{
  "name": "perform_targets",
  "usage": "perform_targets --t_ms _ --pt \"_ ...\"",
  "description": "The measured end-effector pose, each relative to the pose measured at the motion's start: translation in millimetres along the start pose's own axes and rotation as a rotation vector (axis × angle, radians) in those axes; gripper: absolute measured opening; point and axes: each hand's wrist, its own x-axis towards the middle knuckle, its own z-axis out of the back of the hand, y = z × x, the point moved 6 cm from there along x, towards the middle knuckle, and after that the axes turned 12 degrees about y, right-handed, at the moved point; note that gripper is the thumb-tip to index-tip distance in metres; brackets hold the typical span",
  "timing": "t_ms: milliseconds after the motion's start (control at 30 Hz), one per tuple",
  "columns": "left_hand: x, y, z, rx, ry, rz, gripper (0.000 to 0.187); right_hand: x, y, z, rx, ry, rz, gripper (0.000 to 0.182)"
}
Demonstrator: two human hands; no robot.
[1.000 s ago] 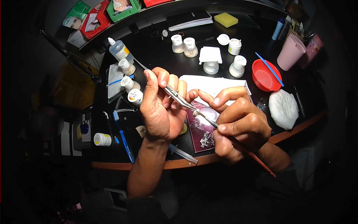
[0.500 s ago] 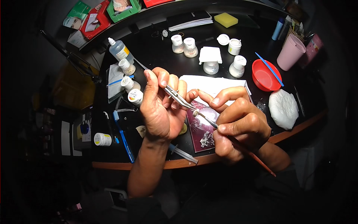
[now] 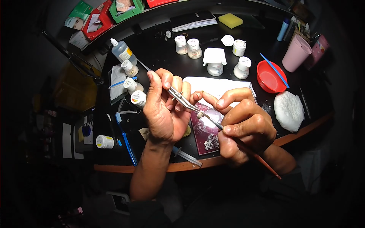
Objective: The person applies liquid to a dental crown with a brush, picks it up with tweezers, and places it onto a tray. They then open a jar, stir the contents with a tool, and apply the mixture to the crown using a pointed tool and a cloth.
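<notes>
My left hand (image 3: 161,114) is closed around metal tweezers (image 3: 181,99), their jaws pointing down and to the right. A small pale piece, shaped like a dental crown (image 3: 199,115), sits at the jaw tips. My right hand (image 3: 249,125) pinches a thin brush (image 3: 255,155) with a reddish-brown handle, whose tip is at the crown; whether it touches cannot be made out. Fingers of both hands come close together above the tools. Beneath them lies a purplish plate (image 3: 201,143) with white crumbs or scraps on it, partly hidden by my right hand.
White-capped jars (image 3: 194,48) stand around the black desk. On the right are a red bowl (image 3: 267,86) with a blue stick across it, a white wad (image 3: 288,112) and a pink cup (image 3: 296,53). A blue toothbrush (image 3: 127,142) and syringe (image 3: 187,156) lie near the front edge.
The brush tip has shifted very slightly at the crown. Both hands keep nearly the same place and grip.
</notes>
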Motion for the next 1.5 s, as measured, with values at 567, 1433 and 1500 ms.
perform_targets --t_ms 567,1433,1500 --pt "0.8 -0.7 0.0 0.023 -0.006 -0.002 0.043 1.4 0.7 1.4 0.010 0.023 0.013 0.023" --pt "0.5 -0.2 -0.8 0.014 -0.011 -0.004 0.043 1.0 1.3 0.4 0.011 0.016 0.006 0.023" --pt "0.2 0.2 -0.3 0.007 -0.007 -0.003 0.043 1.2 0.9 1.5 0.020 0.024 0.016 0.023"
